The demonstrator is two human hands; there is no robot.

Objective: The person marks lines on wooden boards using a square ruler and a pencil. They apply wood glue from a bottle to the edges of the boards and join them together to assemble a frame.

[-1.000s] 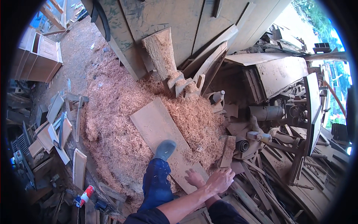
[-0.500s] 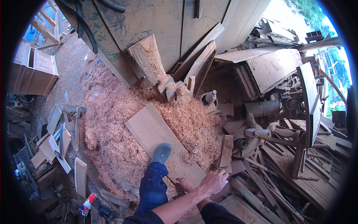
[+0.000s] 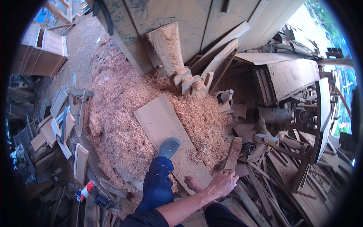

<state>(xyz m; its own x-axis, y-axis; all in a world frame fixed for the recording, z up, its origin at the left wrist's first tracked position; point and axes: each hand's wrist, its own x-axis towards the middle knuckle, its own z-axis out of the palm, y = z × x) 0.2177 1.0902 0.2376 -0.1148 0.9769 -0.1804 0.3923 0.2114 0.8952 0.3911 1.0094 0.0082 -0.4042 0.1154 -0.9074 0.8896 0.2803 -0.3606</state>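
Shoe resting on board

You're holding your forearms crossed, left hand lying loosely curled at right, right hand partly hiding by the board's near end; I cannot tell whether either is grasping anything. Near left, a red-and-white can is showing no readable lettering. Your shoe is probably steadying the board on loose shavings.

Looks like a woodworking shop — heaped with curled wood shavings, strewn with scrap boards. Also holds a wooden cabinet.
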